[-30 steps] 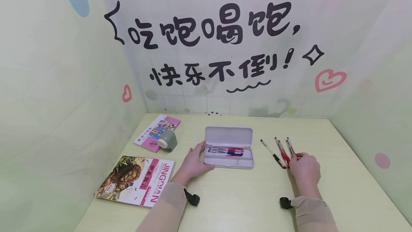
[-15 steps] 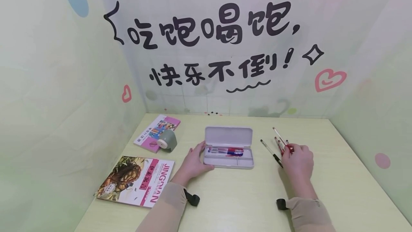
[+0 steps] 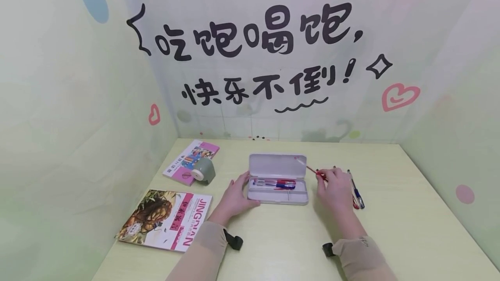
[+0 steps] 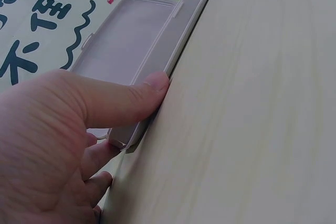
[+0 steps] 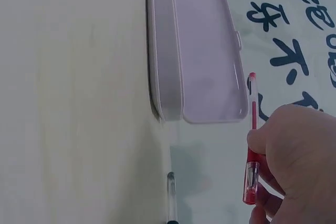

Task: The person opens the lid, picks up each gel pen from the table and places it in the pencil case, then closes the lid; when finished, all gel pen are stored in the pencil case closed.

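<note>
An open white pencil case lies mid-table with its lid up, and red and blue pens lie inside. My left hand grips the case's left end, the thumb pressed on its front edge. My right hand pinches a red pen just right of the case, its tip pointing at the lid's right corner. In the right wrist view the red pen sits beside the raised lid. A few more pens lie on the table to the right of that hand.
A magazine lies front left. Behind it a pink booklet has a grey tape roll on it. Printed walls close the table at the back and on both sides. Another pen lies on the table below the case.
My right hand picked a red pen out of the group on the right and carried it left toward the case. The left hand stayed on the case.
</note>
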Motion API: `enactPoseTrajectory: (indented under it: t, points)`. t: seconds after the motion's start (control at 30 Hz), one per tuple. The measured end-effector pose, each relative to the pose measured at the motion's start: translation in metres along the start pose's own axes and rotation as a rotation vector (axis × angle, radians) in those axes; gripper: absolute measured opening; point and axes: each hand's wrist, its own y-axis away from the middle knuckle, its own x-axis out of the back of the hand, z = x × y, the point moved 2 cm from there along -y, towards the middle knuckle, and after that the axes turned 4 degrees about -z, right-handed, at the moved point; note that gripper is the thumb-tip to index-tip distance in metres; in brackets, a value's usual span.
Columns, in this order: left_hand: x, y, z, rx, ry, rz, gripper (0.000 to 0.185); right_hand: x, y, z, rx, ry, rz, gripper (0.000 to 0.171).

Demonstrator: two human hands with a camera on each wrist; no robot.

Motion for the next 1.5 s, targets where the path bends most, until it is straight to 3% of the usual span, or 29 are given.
enactPoseTrajectory:
  t: [0.27, 0.43, 0.6, 1.07, 1.5]
  points:
    - [0.001, 0.001, 0.001, -0.001, -0.002, -0.002, 0.119, -0.022, -0.001, -0.028, 0.093, 0.06, -0.185, 0.016]
    - [0.0, 0.001, 0.0, 0.002, 0.0, 0.002, 0.119, -0.035, -0.002, -0.047, 0.198, 0.106, -0.234, 0.011]
    - [0.001, 0.001, 0.001, 0.0, -0.005, 0.005, 0.119, -0.044, 0.0, -0.061, 0.24, 0.091, -0.247, 0.009]
    - [0.001, 0.0, 0.002, -0.01, -0.003, 0.004, 0.117, -0.06, 0.001, -0.078, 0.231, 0.141, -0.407, 0.013]
    - [0.001, 0.001, 0.001, 0.006, 0.009, 0.007, 0.117, -0.066, 0.004, -0.077, 0.232, 0.138, -0.425, 0.011]
